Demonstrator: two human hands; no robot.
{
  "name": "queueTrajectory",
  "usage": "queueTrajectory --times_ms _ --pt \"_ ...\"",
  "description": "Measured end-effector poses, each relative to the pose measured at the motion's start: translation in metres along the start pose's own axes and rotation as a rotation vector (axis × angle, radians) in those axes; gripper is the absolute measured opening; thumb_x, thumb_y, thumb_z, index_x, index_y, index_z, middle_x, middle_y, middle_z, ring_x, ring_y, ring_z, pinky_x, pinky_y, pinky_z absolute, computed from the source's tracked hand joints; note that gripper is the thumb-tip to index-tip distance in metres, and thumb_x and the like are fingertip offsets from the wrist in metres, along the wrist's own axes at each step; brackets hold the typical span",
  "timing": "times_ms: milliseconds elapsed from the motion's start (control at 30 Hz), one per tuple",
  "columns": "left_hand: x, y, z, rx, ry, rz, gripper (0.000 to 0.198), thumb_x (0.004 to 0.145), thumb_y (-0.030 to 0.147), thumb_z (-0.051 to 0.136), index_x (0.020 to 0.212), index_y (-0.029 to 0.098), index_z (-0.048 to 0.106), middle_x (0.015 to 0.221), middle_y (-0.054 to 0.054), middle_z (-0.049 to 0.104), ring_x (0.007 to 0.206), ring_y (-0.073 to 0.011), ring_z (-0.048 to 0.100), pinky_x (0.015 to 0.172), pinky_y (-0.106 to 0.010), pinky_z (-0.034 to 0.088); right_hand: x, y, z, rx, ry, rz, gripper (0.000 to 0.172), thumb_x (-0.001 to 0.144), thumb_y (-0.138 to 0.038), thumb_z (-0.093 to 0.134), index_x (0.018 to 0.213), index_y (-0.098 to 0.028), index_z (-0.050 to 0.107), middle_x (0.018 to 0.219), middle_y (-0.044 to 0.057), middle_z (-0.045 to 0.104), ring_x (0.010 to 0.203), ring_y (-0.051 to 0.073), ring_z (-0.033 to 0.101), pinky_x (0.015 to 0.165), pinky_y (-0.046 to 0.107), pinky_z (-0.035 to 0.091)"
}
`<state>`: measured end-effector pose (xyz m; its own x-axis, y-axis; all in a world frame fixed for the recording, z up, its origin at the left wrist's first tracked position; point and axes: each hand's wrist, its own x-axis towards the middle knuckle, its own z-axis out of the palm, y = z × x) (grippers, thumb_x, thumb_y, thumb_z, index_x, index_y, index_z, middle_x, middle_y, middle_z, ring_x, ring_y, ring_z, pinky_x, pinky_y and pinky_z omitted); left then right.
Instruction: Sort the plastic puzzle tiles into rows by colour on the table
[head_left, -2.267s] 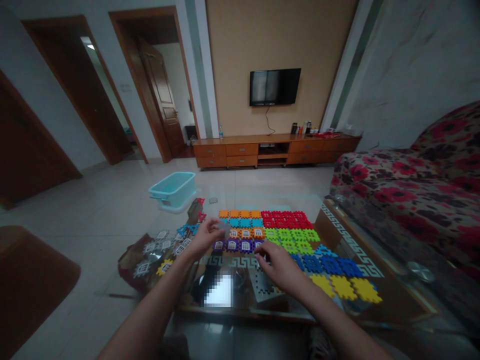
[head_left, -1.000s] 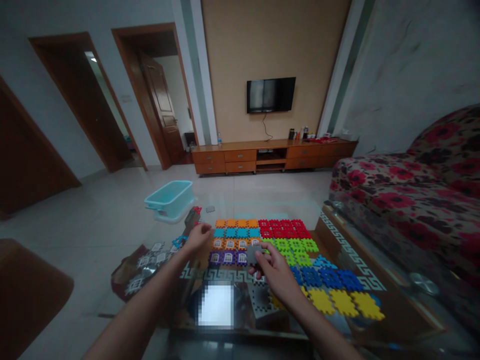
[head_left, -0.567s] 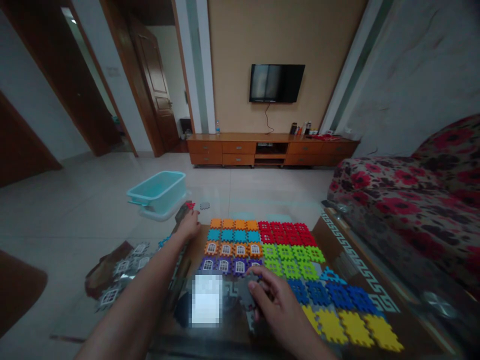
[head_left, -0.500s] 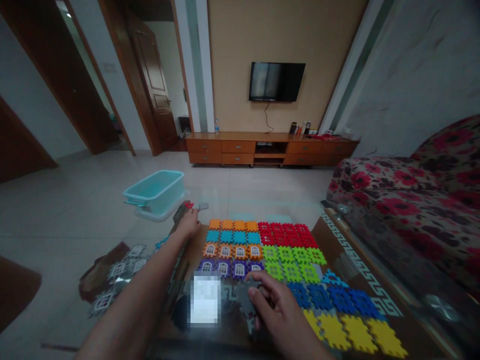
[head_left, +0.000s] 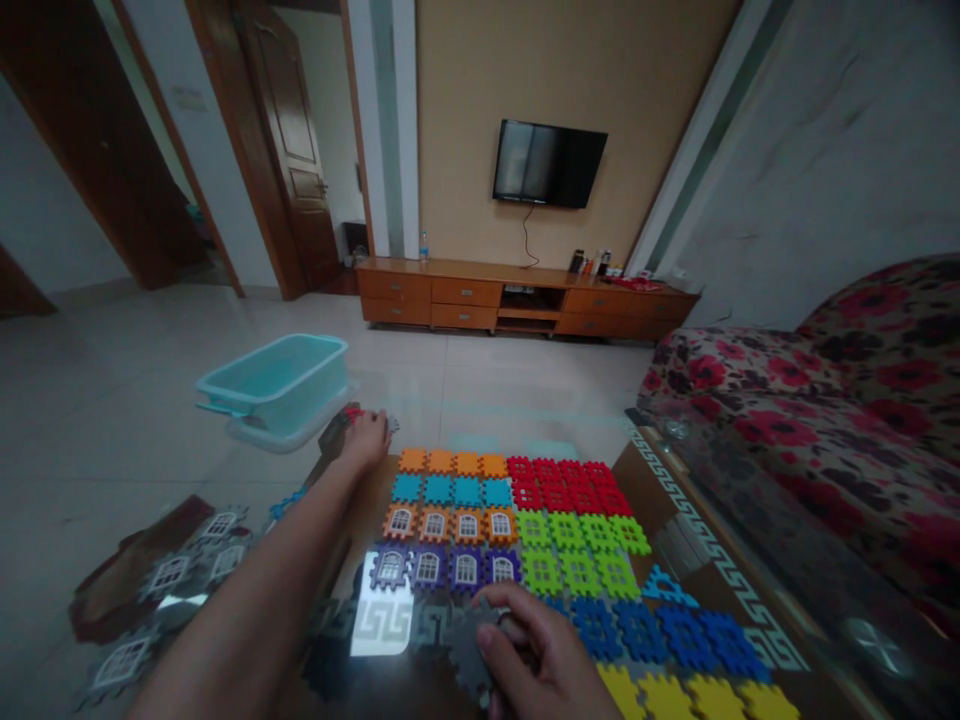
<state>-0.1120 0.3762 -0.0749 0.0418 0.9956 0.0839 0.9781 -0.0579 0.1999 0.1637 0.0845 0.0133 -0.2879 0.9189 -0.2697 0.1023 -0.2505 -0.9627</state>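
Note:
My right hand point(head_left: 536, 650), near the front edge of the glass table, is closed round a grey interlocking tile point(head_left: 471, 650) with toothed edges. My left hand point(head_left: 369, 440) reaches to the table's far left corner. Its fingers are at another grey interlocking tile point(head_left: 394, 425), which they partly cover; whether they grip it is hidden. Red pieces point(head_left: 352, 413) lie just beyond that hand. Rows of flat tiles fill the middle: orange point(head_left: 439, 462), light blue point(head_left: 438, 490), red point(head_left: 574, 472), green point(head_left: 566, 531), purple window tiles point(head_left: 428, 567), dark blue point(head_left: 640, 628) and yellow point(head_left: 716, 695).
Grey window tiles point(head_left: 169, 577) lie left of my left forearm. A turquoise bin point(head_left: 277, 385) stands on the floor beyond the table. To the right is a flowered sofa point(head_left: 810, 440). A light blue triangular piece point(head_left: 664, 587) lies beside the green tiles.
My left hand has moved slightly forward, onto the grey tile at the far corner. My right hand still holds its grey tile. The camera view has shifted a little.

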Motion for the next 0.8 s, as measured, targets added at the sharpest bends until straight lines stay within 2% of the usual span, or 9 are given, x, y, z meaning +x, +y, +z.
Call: queueTrajectory --times_ms 167,233,300,400,533,700,800 --pt "-0.013 -0.003 -0.004 -0.059 0.066 -0.109 0.043 0.087 0.043 0.052 0.116 0.012 0.056 0.127 -0.022 0.05 0.121 -0.0377 0.047 0.095 -0.047 0.04 -0.001 -0.003 0.004 -0.004 0.017 -0.029 0.039 0.087 -0.058 0.055 0.104 -0.023 0.06 0.067 -0.002 0.056 0.049 0.01 0.054 0.046 0.021 0.04" --pt "-0.018 -0.005 -0.01 -0.109 0.092 -0.138 0.045 0.081 0.039 0.06 0.116 0.011 0.054 0.118 -0.021 0.057 0.113 -0.0363 0.054 0.09 -0.044 0.043 0.0 -0.003 0.006 -0.016 0.028 -0.052 0.039 0.086 -0.057 0.056 0.103 -0.023 0.06 0.069 -0.002 0.057 0.051 0.01 0.053 0.047 0.022 0.042" --pt "-0.024 -0.006 -0.019 -0.167 0.125 -0.124 0.046 0.078 0.028 0.062 0.12 0.012 0.05 0.109 -0.016 0.063 0.103 -0.0308 0.061 0.085 -0.038 0.046 0.002 -0.002 0.008 -0.011 0.063 -0.064 0.039 0.085 -0.056 0.057 0.104 -0.022 0.06 0.073 -0.001 0.058 0.052 0.011 0.053 0.048 0.022 0.043" --pt "-0.038 -0.002 -0.035 -0.256 0.195 -0.036 0.039 0.078 0.016 0.057 0.117 0.015 0.054 0.103 -0.01 0.068 0.095 -0.0229 0.065 0.083 -0.031 0.047 0.005 -0.001 0.009 -0.03 0.125 -0.079 0.039 0.084 -0.052 0.058 0.108 -0.021 0.059 0.075 0.0 0.059 0.053 0.012 0.054 0.049 0.024 0.043" --pt "-0.065 0.011 -0.058 -0.332 0.278 0.114 0.017 0.079 0.017 0.054 0.092 0.019 0.065 0.095 -0.005 0.071 0.091 -0.02 0.065 0.084 -0.029 0.049 0.004 -0.004 0.007 -0.118 0.119 -0.156 0.027 0.089 -0.043 0.052 0.104 -0.021 0.057 0.073 -0.001 0.059 0.058 0.015 0.058 0.055 0.027 0.046" --pt "-0.118 0.032 -0.086 -0.407 0.349 0.283 0.019 0.077 0.013 0.055 0.088 0.02 0.069 0.094 -0.003 0.068 0.094 -0.0183 0.063 0.087 -0.03 0.049 -0.006 -0.014 0.006 -0.31 0.154 -0.325 0.014 0.09 -0.03 0.05 0.093 -0.022 0.06 0.082 0.002 0.064 0.077 0.019 0.061 0.067 0.029 0.045" --pt "-0.154 0.049 -0.101 -0.55 0.403 0.392 0.022 0.076 0.009 0.056 0.087 0.021 0.07 0.092 -0.002 0.066 0.09 -0.0172 0.062 0.084 -0.03 0.05 -0.007 -0.017 0.01 -0.34 0.195 -0.367 0.013 0.089 -0.028 0.05 0.095 -0.022 0.061 0.086 0.003 0.066 0.078 0.019 0.061 0.068 0.029 0.045"
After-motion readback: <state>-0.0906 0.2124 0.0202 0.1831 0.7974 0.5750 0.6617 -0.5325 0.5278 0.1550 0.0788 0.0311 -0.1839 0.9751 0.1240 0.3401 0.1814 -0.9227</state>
